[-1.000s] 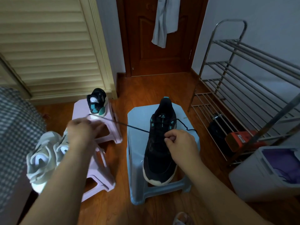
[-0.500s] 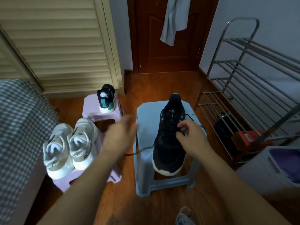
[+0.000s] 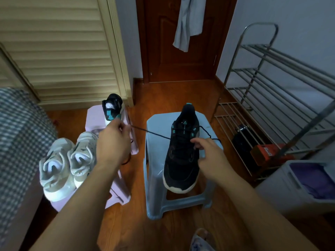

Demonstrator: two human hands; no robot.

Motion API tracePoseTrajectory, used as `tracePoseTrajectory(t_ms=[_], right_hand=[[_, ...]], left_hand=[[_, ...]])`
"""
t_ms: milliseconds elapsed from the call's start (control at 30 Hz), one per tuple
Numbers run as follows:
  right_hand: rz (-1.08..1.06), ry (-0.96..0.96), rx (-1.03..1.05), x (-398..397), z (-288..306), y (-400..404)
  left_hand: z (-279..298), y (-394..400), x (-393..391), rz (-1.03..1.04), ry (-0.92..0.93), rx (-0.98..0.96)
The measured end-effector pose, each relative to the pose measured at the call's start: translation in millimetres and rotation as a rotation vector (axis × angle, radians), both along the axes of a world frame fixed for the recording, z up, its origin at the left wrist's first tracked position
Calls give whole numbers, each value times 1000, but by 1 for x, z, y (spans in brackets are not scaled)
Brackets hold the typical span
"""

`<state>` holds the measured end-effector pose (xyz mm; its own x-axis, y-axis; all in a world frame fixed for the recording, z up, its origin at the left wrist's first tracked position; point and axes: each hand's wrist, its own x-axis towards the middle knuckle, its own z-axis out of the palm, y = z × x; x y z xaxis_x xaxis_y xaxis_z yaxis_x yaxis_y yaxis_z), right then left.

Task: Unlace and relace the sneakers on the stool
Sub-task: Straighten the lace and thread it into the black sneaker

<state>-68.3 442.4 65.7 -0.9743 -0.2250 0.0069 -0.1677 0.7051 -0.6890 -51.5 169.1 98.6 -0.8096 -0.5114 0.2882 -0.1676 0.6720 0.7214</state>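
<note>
A black sneaker (image 3: pixel 182 160) with teal eyelet tabs lies on a pale blue stool (image 3: pixel 155 134), toe toward me. Its black lace (image 3: pixel 150 132) runs taut from the eyelets out to the left, where my left hand (image 3: pixel 113 142) pinches it. A second loop of lace (image 3: pixel 208 134) lies over the stool's right side. My right hand (image 3: pixel 208 154) rests at the sneaker's right eyelets with fingers curled on the lace there. The matching black sneaker (image 3: pixel 112 109) stands on a pink stool (image 3: pixel 94 116) behind my left hand.
A pair of white sneakers (image 3: pixel 67 163) sits on a nearer pink stool (image 3: pixel 117 189). A metal shoe rack (image 3: pixel 272 105) stands at the right with an orange box (image 3: pixel 270 153) and a dark bottle (image 3: pixel 243 140). A grey bin (image 3: pixel 282 192) is at lower right; a checked bed edge (image 3: pixel 20 142) at left.
My left hand took hold of the lace near the stool's front and pulled it out to the left and up until it is taut. The right hand stayed at the eyelets.
</note>
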Motion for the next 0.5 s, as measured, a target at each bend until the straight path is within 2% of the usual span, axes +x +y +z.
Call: tracePoseTrajectory(t_ms=[200,333,400,500], right_hand=[[-46,2,16,-7,3,-6],[-75,23,11,-7,4,-9],[-119,105,-11,-7,4,-13],[-144,235,-68,-7,7,-17]], left_hand=[[2,-16,14,-45,-310,62],[-1,-14,13,-80,-460,221],[-3,-5,11,-148,-439,239],[3,17,12,-281,-281,289]])
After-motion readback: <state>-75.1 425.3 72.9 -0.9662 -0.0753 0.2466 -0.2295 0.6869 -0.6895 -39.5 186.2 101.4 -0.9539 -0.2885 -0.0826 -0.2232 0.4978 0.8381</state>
